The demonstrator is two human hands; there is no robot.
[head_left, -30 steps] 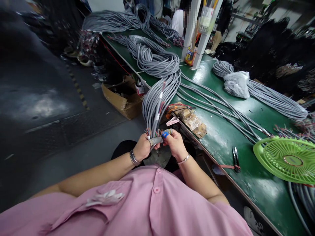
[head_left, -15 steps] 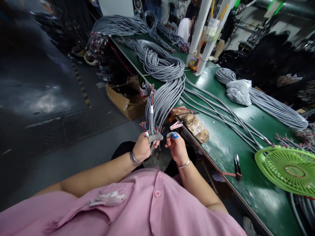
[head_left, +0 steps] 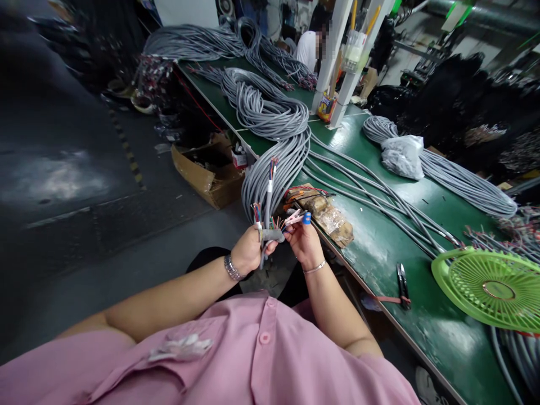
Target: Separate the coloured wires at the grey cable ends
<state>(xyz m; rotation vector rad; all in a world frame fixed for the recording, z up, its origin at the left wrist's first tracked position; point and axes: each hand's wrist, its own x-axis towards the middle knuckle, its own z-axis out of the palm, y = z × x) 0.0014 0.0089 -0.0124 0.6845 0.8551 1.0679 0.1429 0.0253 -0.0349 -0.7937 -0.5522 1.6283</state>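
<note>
My left hand (head_left: 248, 247) is closed round several grey cables (head_left: 267, 211). Their stripped ends fan out in coloured wires (head_left: 273, 167), with white bands below the wires on two of them. A grey cover wraps one finger of this hand. Close on the right, my right hand (head_left: 302, 242) has its fingers at a pink clip (head_left: 294, 217), seemingly pinching it; the exact contact is partly hidden. Blue tape covers one of its fingertips. A dark wire end from the bunch reaches toward these fingers.
Coiled grey cables (head_left: 274, 112) lie along the green table (head_left: 371, 242). By the near edge sits a taped wooden block (head_left: 331, 216). Snips (head_left: 403, 286) and a green fan (head_left: 498, 287) are farther right. A cardboard box (head_left: 206, 174) stands on the floor; a person (head_left: 306, 50) is at the back.
My right hand has moved up to the pink clip, and its blue-taped finger now points upward. The cable bunch in my left hand has shifted slightly right and lower.
</note>
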